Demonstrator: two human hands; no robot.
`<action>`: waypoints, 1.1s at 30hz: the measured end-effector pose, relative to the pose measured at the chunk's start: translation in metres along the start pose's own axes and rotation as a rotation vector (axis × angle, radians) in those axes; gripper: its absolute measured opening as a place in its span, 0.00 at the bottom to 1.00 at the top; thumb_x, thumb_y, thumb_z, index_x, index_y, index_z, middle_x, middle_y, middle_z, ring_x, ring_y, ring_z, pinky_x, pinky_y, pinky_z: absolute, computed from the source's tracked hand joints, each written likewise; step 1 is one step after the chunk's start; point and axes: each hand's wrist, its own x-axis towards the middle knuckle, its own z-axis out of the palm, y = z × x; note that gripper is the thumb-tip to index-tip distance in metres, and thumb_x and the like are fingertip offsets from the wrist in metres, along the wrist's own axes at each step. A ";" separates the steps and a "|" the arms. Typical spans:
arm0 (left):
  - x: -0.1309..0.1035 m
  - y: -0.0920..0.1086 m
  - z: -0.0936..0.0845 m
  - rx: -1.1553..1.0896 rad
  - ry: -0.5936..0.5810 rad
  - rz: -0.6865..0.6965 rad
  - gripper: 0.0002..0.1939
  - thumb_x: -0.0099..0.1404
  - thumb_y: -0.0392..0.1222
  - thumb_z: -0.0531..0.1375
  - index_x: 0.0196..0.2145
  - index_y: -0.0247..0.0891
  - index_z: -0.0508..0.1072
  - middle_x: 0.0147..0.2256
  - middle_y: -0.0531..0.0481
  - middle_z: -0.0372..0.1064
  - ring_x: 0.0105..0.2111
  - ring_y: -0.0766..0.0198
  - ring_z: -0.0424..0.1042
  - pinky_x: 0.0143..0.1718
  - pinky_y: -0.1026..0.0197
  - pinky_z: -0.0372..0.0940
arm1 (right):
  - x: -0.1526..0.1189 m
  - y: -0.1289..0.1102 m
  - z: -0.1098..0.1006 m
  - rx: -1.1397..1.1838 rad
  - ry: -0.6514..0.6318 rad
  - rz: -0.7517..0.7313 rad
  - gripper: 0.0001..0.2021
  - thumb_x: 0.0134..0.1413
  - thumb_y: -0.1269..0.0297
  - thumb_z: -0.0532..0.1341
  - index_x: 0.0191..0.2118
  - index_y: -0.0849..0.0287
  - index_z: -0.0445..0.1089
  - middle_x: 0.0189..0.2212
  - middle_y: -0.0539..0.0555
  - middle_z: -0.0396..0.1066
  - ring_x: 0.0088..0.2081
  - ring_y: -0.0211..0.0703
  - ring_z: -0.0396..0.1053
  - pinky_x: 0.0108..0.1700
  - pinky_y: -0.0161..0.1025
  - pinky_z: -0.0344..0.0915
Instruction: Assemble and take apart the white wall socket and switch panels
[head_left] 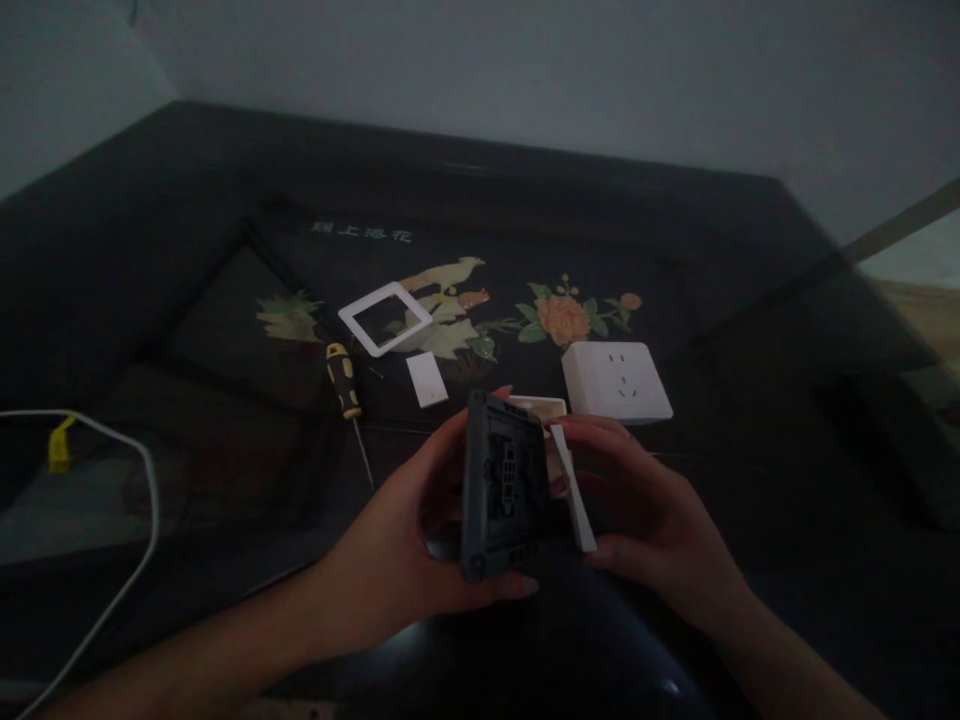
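Gripped upright in my left hand (409,535) is a dark grey switch base (504,490), its moulded face turned partly to the right. Fingers lie along its top and far side, with the thumb under its lower edge. My right hand (649,500) pinches a white switch rocker plate (573,490) by its edges, tilted, just right of the base. A narrow space shows between the two parts. Behind the hands, a white box-like part (541,404) is mostly hidden.
On the dark table (225,480) lie a white square frame (357,323), a small white rectangular plate (427,380) and a black-and-yellow screwdriver (343,385). A white socket (619,382) sits behind my right hand. A white cable (154,490) with a yellow tag runs along the left.
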 end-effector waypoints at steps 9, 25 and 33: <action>0.000 -0.007 0.000 0.054 0.005 0.042 0.45 0.48 0.38 0.76 0.60 0.56 0.63 0.56 0.52 0.71 0.55 0.52 0.73 0.52 0.57 0.72 | -0.002 0.005 0.007 -0.025 0.039 -0.005 0.28 0.49 0.54 0.71 0.58 0.36 0.68 0.57 0.52 0.59 0.57 0.49 0.66 0.53 0.42 0.73; -0.006 -0.011 0.003 0.021 -0.037 0.080 0.45 0.49 0.39 0.75 0.62 0.58 0.62 0.61 0.50 0.66 0.59 0.49 0.69 0.56 0.53 0.69 | -0.006 0.000 0.009 -0.225 0.017 -0.075 0.29 0.52 0.52 0.69 0.60 0.33 0.66 0.56 0.52 0.60 0.56 0.50 0.65 0.52 0.42 0.75; -0.004 -0.005 0.006 -0.042 -0.030 0.046 0.43 0.50 0.34 0.75 0.59 0.58 0.64 0.58 0.55 0.69 0.54 0.56 0.74 0.53 0.60 0.71 | -0.006 -0.005 0.012 -0.442 0.044 -0.162 0.29 0.56 0.52 0.65 0.63 0.33 0.61 0.60 0.51 0.62 0.60 0.51 0.63 0.54 0.44 0.74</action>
